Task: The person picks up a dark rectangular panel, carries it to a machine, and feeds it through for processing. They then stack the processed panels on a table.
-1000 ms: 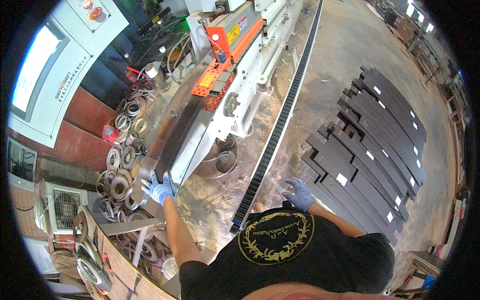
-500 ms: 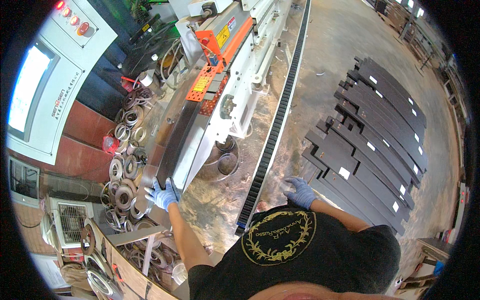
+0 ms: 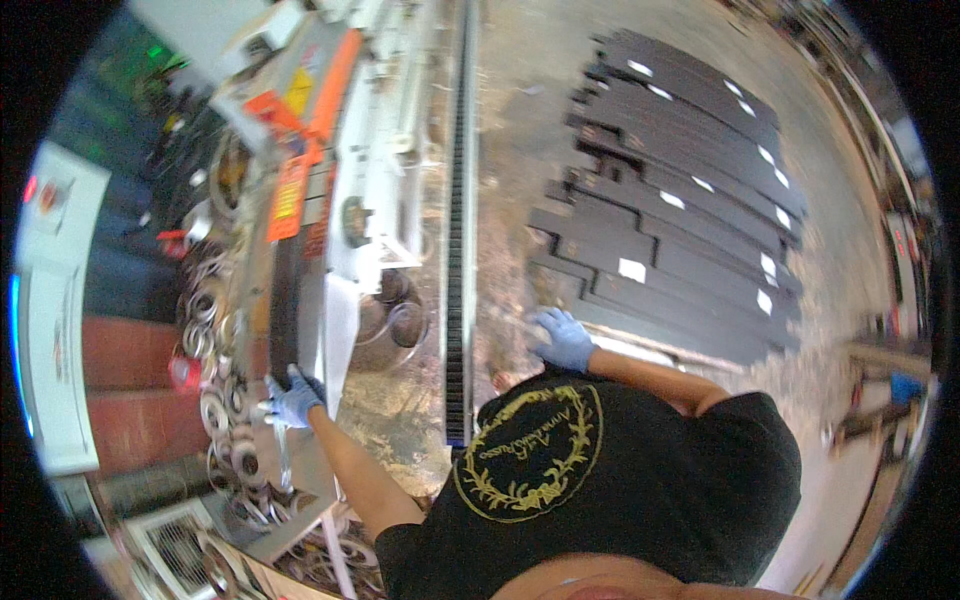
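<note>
My left hand, in a blue-grey glove, rests at the near end of a long dark board with its fingers spread. The board lies along the bed of a white and orange machine, its far end by an orange perforated guard. Held low beside my body, my right hand, gloved alike, has its fingers apart and nothing in it. Closest to it is a wide stack of dark notched boards with white labels.
A narrow black roller track runs between the machine and the stack. Many rolls of edging strip lie left of the machine. Beyond them stands a white control cabinet. A wooden-sided bin stands near my left forearm.
My view has swung to the right, so the machine and the stack sit further left. My left hand stays by the board's near end; my right hand is still empty.
</note>
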Demonstrator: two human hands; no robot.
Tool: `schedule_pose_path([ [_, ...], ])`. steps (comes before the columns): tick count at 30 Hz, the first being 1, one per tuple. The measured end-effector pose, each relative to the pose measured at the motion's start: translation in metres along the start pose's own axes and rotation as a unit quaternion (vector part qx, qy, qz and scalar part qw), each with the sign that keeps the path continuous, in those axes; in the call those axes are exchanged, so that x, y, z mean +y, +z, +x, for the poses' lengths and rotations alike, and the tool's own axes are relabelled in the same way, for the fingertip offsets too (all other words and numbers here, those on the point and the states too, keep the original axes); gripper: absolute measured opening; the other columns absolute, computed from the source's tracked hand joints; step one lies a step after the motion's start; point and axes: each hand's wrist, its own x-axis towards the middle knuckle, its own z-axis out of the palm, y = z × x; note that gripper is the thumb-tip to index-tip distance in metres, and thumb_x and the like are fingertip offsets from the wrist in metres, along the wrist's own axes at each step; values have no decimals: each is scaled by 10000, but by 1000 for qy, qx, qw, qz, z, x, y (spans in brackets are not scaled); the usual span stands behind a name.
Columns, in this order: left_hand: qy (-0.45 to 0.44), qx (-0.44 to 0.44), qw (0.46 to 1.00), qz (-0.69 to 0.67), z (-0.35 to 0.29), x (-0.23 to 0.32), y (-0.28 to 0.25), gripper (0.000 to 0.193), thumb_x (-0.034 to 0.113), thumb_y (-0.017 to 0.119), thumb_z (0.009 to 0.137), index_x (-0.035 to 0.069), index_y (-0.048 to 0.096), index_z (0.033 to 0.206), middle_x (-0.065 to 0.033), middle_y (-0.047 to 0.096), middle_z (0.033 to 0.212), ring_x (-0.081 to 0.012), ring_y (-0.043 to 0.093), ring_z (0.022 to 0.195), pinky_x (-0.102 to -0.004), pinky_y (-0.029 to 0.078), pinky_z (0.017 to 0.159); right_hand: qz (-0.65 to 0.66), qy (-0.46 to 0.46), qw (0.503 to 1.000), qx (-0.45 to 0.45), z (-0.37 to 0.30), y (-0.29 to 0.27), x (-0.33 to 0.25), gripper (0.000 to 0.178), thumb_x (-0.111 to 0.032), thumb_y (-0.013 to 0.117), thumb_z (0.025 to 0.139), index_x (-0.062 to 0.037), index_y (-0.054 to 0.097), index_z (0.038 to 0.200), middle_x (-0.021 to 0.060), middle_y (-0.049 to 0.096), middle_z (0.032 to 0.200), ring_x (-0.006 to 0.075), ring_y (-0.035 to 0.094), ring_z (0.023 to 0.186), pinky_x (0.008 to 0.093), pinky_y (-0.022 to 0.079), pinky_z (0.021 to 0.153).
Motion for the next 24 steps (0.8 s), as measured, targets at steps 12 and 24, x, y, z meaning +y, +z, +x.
schedule_pose_path([
  [12, 137, 146, 966, -164, -8, 89, 9, 665, 497, 697, 764, 292, 458, 1350, -193, 317, 1456, -377, 374, 1281, -458, 327, 1060, -95, 281, 950, 97, -19, -96, 145, 619, -412, 688, 742, -218, 481, 1293, 146, 479, 1308, 361, 481, 1167, 466, 413, 975],
  [24, 441, -52, 794, -415, -271, 91, 3, 528, 145, 635, 830, -4, 465, 1307, -141, 425, 1379, -296, 421, 1249, -389, 348, 1050, -328, 200, 912, 142, 154, -178, 241, 606, -174, 590, 778, -177, 421, 1360, 148, 264, 1478, 354, 222, 1372, 541, 190, 1094],
])
